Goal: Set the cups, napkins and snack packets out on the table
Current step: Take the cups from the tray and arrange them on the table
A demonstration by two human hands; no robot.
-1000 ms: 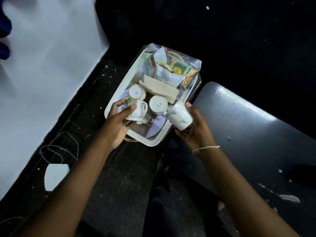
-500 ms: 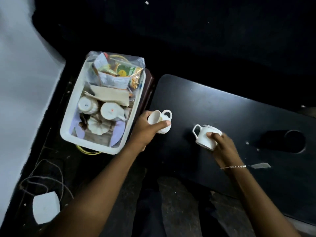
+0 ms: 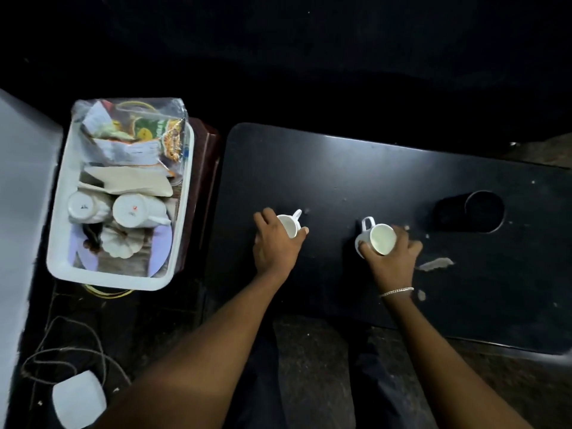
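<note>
**Two cups held over the table**

While both cups tipped their mouths toward the camera, handles pointing away, the left hand (image 3: 275,243) curled its fingers round the left cup (image 3: 288,225) and the right hand (image 3: 391,255) gripped the right cup (image 3: 378,239), low over the black table (image 3: 340,168); the tub (image 3: 123,193) sat well left.

White cups (image 3: 379,239), black table (image 3: 340,168)

Black table (image 3: 356,168) bears two white cups (image 3: 379,239).
</note>
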